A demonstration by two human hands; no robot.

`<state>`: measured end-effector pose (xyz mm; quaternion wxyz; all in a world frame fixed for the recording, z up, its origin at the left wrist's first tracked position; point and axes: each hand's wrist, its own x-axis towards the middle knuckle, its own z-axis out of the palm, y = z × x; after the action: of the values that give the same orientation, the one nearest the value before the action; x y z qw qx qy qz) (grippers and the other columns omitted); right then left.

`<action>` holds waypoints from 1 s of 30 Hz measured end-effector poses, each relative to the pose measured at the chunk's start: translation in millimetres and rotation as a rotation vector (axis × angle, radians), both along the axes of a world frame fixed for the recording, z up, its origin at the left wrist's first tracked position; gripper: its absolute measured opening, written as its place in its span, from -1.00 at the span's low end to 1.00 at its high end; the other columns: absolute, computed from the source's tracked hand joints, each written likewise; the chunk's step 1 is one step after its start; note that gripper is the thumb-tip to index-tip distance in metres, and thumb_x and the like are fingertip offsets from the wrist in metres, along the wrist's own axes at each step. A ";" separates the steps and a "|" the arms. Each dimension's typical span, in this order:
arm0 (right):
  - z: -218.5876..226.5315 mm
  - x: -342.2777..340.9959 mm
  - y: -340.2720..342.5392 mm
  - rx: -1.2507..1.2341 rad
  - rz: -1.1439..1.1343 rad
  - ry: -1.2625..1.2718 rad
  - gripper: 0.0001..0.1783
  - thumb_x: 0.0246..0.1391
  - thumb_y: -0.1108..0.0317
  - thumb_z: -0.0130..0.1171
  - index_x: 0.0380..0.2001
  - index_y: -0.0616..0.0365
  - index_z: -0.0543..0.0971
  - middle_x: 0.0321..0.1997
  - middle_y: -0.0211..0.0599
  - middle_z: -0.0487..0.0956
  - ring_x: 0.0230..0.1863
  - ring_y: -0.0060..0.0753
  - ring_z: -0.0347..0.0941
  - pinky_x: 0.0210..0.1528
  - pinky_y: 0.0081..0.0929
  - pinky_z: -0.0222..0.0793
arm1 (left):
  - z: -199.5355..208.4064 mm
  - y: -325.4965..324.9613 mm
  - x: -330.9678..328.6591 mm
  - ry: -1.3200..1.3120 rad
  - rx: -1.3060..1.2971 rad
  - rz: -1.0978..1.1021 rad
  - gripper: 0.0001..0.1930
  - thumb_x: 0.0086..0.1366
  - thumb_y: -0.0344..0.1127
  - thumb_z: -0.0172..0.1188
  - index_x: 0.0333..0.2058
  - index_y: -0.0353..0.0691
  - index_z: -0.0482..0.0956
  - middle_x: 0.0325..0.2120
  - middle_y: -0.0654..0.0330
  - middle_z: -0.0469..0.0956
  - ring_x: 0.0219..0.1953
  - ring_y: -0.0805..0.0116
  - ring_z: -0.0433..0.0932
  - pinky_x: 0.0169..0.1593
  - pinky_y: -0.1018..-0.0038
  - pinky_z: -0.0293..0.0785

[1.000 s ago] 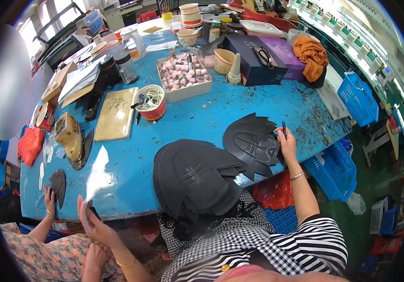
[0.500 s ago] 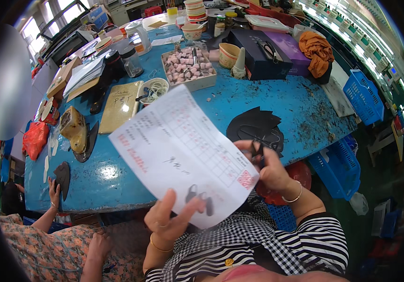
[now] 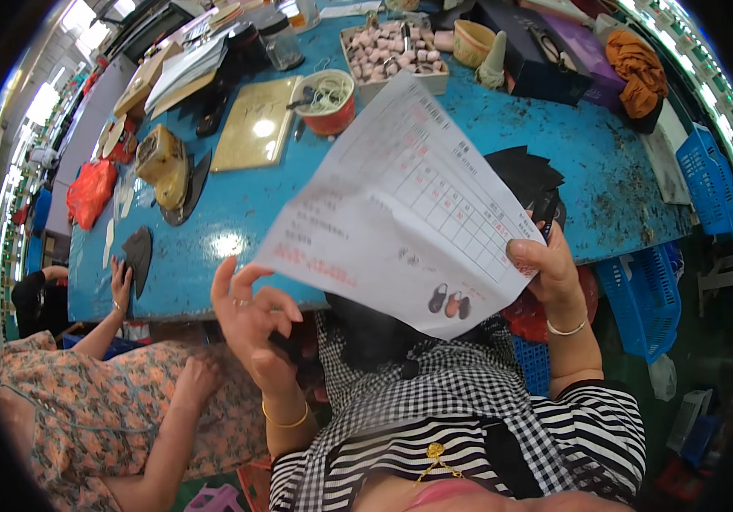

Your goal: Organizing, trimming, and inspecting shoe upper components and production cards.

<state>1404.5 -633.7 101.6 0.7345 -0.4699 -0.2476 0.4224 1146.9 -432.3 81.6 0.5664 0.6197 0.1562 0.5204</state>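
A printed sheet of paper (image 3: 409,205) hangs tilted over the table's front edge, with a table grid, red print and a small picture of shoes. My right hand (image 3: 554,266) pinches its right corner, thumb on top. A black strip-like thing (image 3: 544,206) shows at that hand's fingers; its kind is unclear. My left hand (image 3: 257,317) is raised beside the sheet's lower left corner, fingers bent and apart, holding nothing. Behind the sheet lies a stack of black jagged-edged cut pieces (image 3: 527,171), partly hidden by it.
On the blue table (image 3: 614,171) stand a box of pink-and-dark pieces (image 3: 392,55), a cup of cords (image 3: 328,107), a gold book (image 3: 254,124) and a yellowish shoe last (image 3: 162,166). At left, a co-worker's hand (image 3: 119,286) touches a black piece (image 3: 138,256). Blue baskets (image 3: 644,299) stand right.
My left hand has moved from the sheet's lower part to its left, fingers apart. The sheet and my right hand have shifted right and up in the picture. The view has also tilted downward.
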 end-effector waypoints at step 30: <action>-17.8 -10.9 -8.0 0.045 -0.256 -0.114 -0.68 0.17 0.37 0.12 -0.06 0.35 0.50 -0.15 -0.17 0.61 -0.21 -0.46 0.58 -0.19 -0.55 0.50 | 13.4 -17.6 17.0 0.203 0.038 -0.253 -0.81 0.15 -0.56 0.10 -0.27 -0.50 0.61 -0.39 0.15 0.55 -0.53 0.64 0.34 -0.47 0.70 0.20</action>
<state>1393.6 -641.6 83.7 0.7774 -0.5042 -0.2364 0.2924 1163.9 -449.8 95.1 0.5967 0.6945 0.1234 0.3826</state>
